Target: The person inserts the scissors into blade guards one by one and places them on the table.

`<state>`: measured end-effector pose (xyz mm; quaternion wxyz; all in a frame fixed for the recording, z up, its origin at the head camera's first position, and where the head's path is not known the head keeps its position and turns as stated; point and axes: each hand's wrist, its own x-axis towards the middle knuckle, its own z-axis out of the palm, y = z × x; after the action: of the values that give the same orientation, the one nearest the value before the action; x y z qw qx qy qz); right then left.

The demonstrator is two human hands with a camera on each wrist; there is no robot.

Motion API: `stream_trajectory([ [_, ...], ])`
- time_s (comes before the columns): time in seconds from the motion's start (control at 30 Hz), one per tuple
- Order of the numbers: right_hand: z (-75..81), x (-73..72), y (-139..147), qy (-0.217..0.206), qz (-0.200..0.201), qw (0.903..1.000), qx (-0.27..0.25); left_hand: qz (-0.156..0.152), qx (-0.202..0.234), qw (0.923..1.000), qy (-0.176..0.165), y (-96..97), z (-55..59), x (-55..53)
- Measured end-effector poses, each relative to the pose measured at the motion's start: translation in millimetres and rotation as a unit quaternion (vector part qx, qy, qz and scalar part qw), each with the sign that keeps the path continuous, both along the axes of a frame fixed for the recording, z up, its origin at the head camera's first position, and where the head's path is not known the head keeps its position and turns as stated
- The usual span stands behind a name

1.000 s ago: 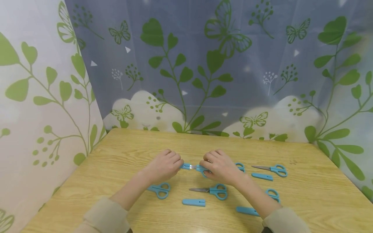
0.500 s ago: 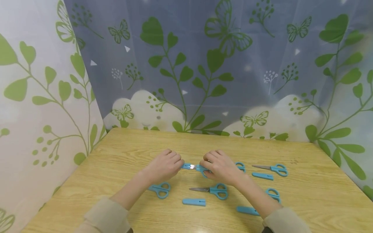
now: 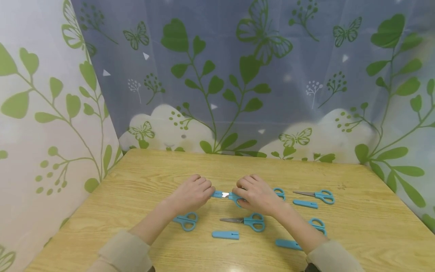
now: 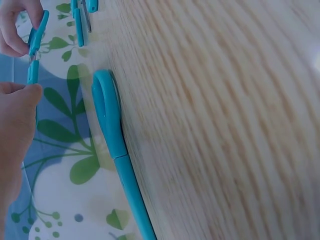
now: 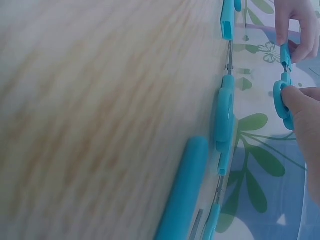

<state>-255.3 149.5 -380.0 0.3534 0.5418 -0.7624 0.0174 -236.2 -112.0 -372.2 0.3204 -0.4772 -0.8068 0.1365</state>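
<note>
In the head view my left hand [image 3: 192,193] pinches a blue blade cover [image 3: 218,194] over the middle of the table. My right hand [image 3: 257,194] grips a pair of blue-handled scissors [image 3: 235,198] by the handle loops, partly hidden by the fingers. The scissors point left into the cover, and a short strip of bright blade shows between cover and handle. From the left wrist, the cover [image 4: 33,72] lines up with the scissors handle [image 4: 37,37]. In the right wrist view my thumb presses on a handle loop [image 5: 279,97].
On the wooden table [image 3: 163,166] lie bare scissors [image 3: 255,222] beside a cover [image 3: 225,235], and another pair [image 3: 325,197] beside its cover [image 3: 305,204]. Covered scissors [image 4: 107,107] lie under the left forearm. The right arm partly hides scissors [image 3: 318,226] and a cover [image 3: 288,244].
Both hands keep their hold on the cover and scissors, almost unmoved. The head view has shifted slightly.
</note>
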Motion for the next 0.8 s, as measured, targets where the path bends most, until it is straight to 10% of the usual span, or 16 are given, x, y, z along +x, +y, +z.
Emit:
stream_trajectory([
  [0.8,2.6,1.7,2.0,0.013,-0.011,0.9997,0.018,-0.015,-0.018,0.9992,0.032,-0.6,0.4,-1.5],
])
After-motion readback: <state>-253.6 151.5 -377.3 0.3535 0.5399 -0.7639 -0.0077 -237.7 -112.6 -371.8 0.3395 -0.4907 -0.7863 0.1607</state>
